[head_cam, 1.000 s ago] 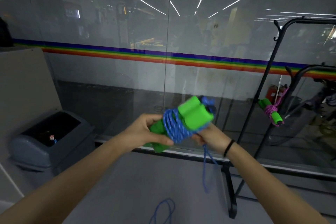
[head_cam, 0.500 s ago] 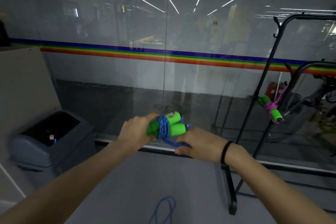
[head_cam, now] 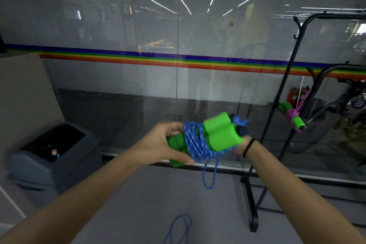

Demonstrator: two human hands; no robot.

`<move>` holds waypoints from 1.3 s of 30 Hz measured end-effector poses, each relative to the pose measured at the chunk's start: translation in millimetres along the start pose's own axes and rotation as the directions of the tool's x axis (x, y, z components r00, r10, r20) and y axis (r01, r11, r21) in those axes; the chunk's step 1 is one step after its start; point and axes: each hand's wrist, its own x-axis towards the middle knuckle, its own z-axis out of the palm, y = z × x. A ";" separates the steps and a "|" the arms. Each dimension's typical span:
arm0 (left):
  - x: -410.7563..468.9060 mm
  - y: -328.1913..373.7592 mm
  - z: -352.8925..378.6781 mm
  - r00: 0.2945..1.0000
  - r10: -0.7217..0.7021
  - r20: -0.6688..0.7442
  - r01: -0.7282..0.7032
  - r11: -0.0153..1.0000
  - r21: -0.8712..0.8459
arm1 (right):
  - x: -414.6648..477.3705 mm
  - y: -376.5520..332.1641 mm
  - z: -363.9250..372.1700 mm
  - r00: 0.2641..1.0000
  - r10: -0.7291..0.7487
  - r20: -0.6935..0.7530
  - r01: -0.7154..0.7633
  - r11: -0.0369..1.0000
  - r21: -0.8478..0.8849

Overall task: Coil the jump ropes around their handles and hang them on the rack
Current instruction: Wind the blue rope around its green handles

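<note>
Two green foam handles (head_cam: 220, 134) lie side by side with blue rope (head_cam: 195, 143) coiled around their middle. My left hand (head_cam: 164, 142) grips the near ends of the handles, thumb on the coil. Most of my right hand (head_cam: 240, 147) is hidden behind the far ends of the handles, so its fingers cannot be seen. A short loop of blue rope (head_cam: 210, 176) hangs below the bundle. At the right stands a black rack (head_cam: 285, 83), and a second jump rope with pink cord (head_cam: 292, 116) hangs on it.
A grey bin (head_cam: 51, 154) stands at the left by a beige cabinet (head_cam: 23, 93). A glass wall with a rainbow stripe (head_cam: 178, 61) runs straight ahead. Another blue rope (head_cam: 179, 228) lies on the floor below. The rack's foot (head_cam: 251, 210) juts toward me.
The bundle has been raised and tilted back up toward me. My right hand went from on top of the rope to behind the handles' far ends. The hanging loop is shorter than a second ago.
</note>
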 end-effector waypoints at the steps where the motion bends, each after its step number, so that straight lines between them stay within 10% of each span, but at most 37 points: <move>1: 2.9 0.0 -3.4 0.998 -0.005 -0.066 0.004 1.000 -0.028 | -1.5 12.0 -4.7 0.986 0.059 -0.154 -0.074 0.993 -0.091; 8: 19.0 -19.7 -37.9 0.863 -0.161 -0.479 0.223 0.972 0.075 | -21.2 23.0 1.5 0.965 0.194 -0.175 -0.259 0.793 -0.552; 12: 17.7 -33.8 -29.4 0.889 -0.090 -0.449 0.358 0.748 0.559 | -23.9 -11.0 27.4 0.978 0.195 -0.067 -0.105 0.189 -0.976; 16: 13.6 -30.7 -13.1 0.958 -0.123 -0.261 0.286 0.522 0.804 | -22.9 -40.5 40.5 0.988 0.153 0.026 0.029 -0.014 -0.999; 21: 6.4 -6.2 4.5 0.980 -0.117 0.161 -0.085 0.484 0.871 | -7.1 -56.8 18.1 0.986 0.108 0.126 0.091 0.278 -0.956; 27: 3.3 16.1 -2.5 0.978 0.082 0.191 -0.131 0.956 0.263 | -3.5 -35.5 -5.2 0.997 0.047 -0.059 -0.067 0.912 -0.405; 30: 4.3 19.9 -6.2 0.990 0.140 -0.020 -0.139 0.990 0.023 | -11.8 -14.3 -12.5 0.936 -0.025 -0.351 -0.137 0.893 -0.429; 33: 5.2 30.0 -18.4 0.964 0.110 -0.240 -0.157 0.970 -0.186 | -20.3 14.4 -23.4 0.941 -0.041 -0.337 -0.127 0.877 -0.463; 39: -0.6 31.1 -28.0 0.997 -0.074 -0.028 0.060 0.942 -0.331 | -12.9 7.2 -12.4 0.906 0.061 -0.418 -0.158 0.966 -0.203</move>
